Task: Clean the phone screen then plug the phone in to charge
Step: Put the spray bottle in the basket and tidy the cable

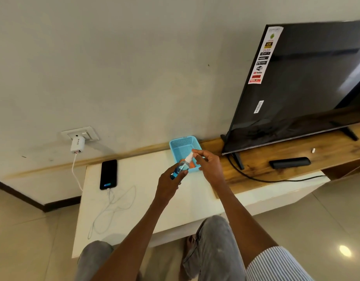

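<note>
A black phone (108, 174) lies flat on the white table (146, 207), its lower end lit and joined to a white cable (116, 207). That cable runs up to a white charger (77, 145) plugged into the wall socket (81, 133). My left hand (171, 184) grips a small clear spray bottle (182, 166) with blue liquid, held over the table. My right hand (207, 165) pinches the bottle's white top. Just behind stands a blue basket (184, 142) with an orange cloth (192, 165) inside, mostly hidden by the bottle and hands.
A large black TV (308, 82) stands on a wooden shelf (276, 171) to the right, its black cord (266, 179) trailing across. A black remote (289, 162) and a small white object (313, 150) lie on the shelf. My knees sit below the table's front edge.
</note>
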